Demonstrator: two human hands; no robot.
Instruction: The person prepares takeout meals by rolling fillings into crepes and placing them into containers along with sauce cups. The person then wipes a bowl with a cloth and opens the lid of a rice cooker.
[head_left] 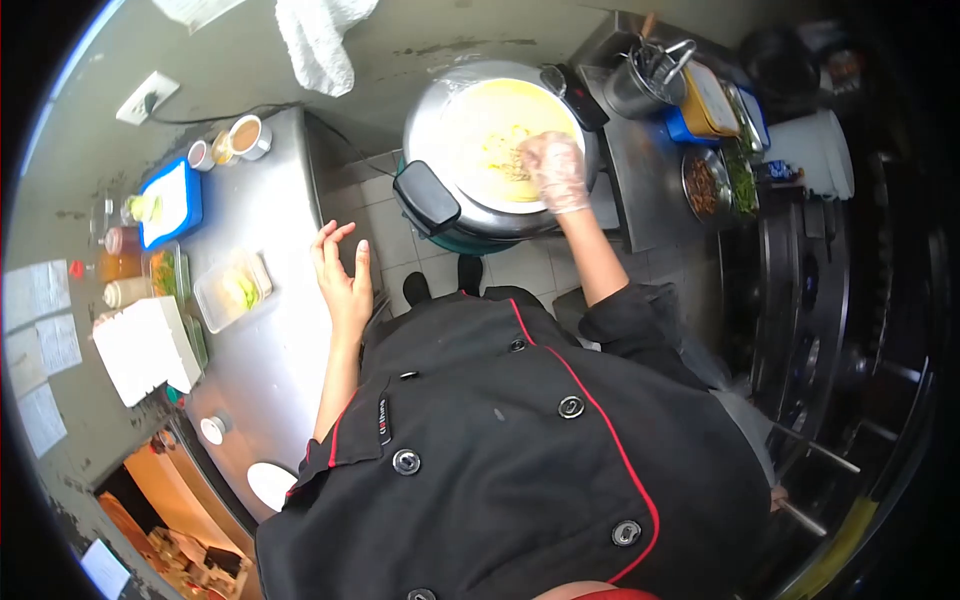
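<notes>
Straight ahead stands a round steel cooker (418,125) with black handles. On its top a yellow round layer of food (490,110) carries scattered bits of filling (508,155). Over the right part of that layer is my right hand (556,170), in a clear plastic glove, its fingers bent together and pointing down at the filling. Whatever is between those fingers is too small to name. My left hand (344,275) is bare, with the fingers apart and nothing in it, beside the edge of the steel counter at the left.
The left steel counter (290,215) bears a clear food container (233,290), a blue-rimmed tray (172,203), cups and sauce bottles. On the right counter (640,190) are a utensil pot (640,88), a bowl of brown pieces (703,185) and a white bucket (815,150).
</notes>
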